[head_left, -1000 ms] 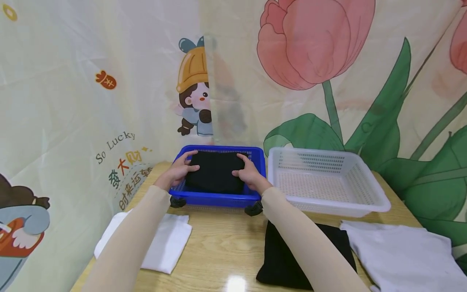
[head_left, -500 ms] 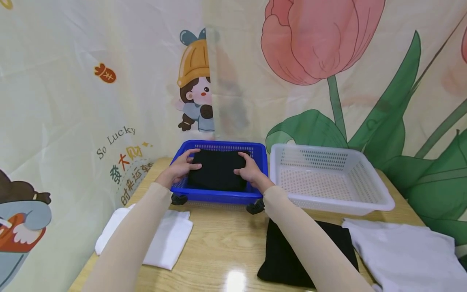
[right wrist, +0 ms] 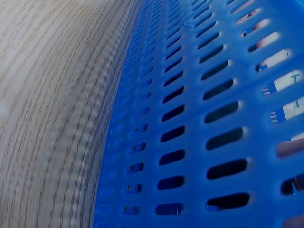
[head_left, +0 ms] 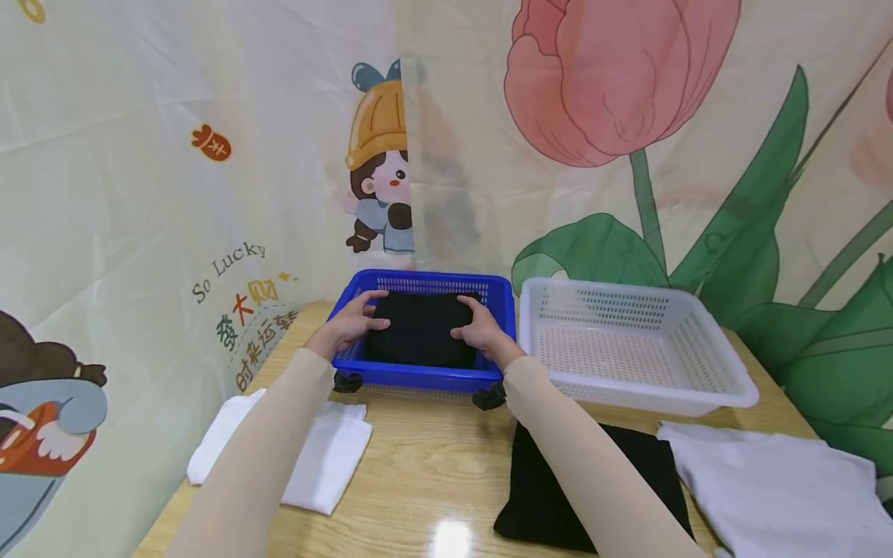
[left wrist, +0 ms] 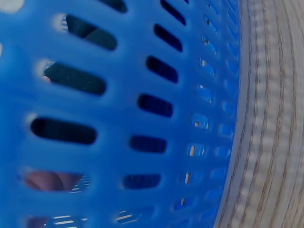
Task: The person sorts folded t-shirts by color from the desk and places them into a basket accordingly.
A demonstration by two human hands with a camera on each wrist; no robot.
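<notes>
Fingers (head_left: 373, 295) of the left hand (head_left: 350, 319) and right hand (head_left: 481, 326), above the counter (head_left: 418, 457) and within the blue basket (head_left: 418, 380), grasp the cloth (head_left: 422, 332) lying there by its two sides. Keeping both sides level and easing out along the end walls should best keep it flat. Its long axis runs left to right, along the front rim; which way any folds face is unclear.

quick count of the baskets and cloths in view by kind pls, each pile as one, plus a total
Baskets: 2 (blue basket, white basket)
Cloths: 4 (black cloth inside the blue basket, black cloth outside the baskets, white cloth, pale grey cloth)
Total: 6
</notes>
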